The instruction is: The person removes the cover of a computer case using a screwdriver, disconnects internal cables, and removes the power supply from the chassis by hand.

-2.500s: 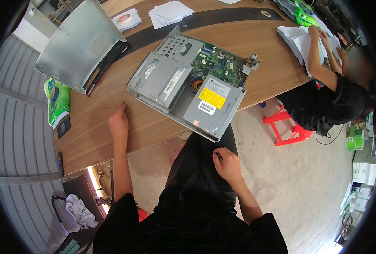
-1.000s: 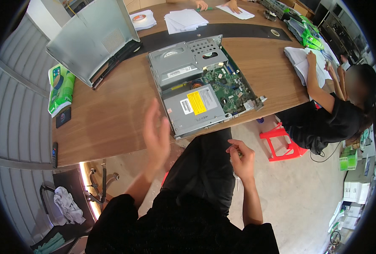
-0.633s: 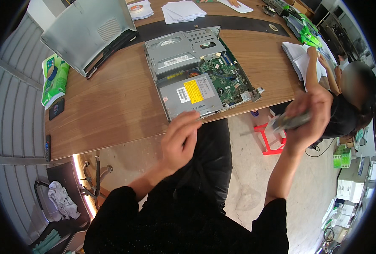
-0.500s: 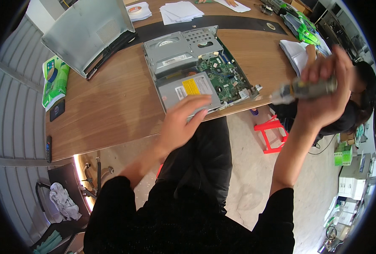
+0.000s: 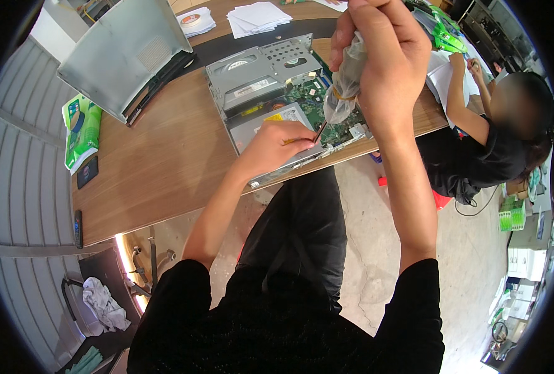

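Head view: above the open computer case (image 5: 243,87) on the desk (image 5: 146,168), the fingers of the right hand (image 5: 389,68) wrap a screwdriver-like tool (image 5: 342,93), those of the left hand (image 5: 274,148) pinch its shaft, best guided square and steady against slipping.

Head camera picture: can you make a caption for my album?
Right hand grips a thin-shafted tool pointing down toward the left hand, over an opened computer on a brown table.
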A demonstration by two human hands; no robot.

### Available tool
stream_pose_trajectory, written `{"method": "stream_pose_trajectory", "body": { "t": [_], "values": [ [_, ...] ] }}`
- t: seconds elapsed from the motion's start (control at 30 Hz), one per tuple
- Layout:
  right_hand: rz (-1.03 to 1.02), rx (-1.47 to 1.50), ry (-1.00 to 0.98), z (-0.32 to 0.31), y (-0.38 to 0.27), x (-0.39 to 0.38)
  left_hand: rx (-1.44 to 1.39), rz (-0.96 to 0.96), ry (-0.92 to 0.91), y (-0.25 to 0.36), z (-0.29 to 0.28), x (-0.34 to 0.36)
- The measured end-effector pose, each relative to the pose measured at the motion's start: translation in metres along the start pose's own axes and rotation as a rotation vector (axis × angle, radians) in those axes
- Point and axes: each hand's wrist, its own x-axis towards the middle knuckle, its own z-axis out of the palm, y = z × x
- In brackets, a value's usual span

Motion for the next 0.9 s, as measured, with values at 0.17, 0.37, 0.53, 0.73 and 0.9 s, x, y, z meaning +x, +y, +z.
{"method": "stream_pose_trajectory", "body": {
  "t": [0.17, 0.37, 0.53, 0.73, 0.9],
  "values": [
    [0.029, -0.056, 0.024, 0.002, 0.006, 0.001, 0.063, 0.030, -0.003, -0.001, -0.002, -0.003],
    [-0.036, 0.022, 0.068, 0.005, -0.003, 0.002, -0.046, -0.053, 0.066, 0.001, -0.004, -0.003],
    [-0.018, -0.061, 0.022, 0.000, 0.008, 0.003, 0.045, 0.045, 0.072, 0.002, -0.001, -0.002],
    [-0.005, -0.032, 0.019, 0.003, 0.001, 0.006, 0.047, 0.017, 0.037, 0.001, -0.003, -0.002],
    [-0.041, -0.050, 0.001, -0.001, 0.013, 0.007, 0.026, 0.015, 0.038, 0.000, -0.001, -0.002]
  ]
}}
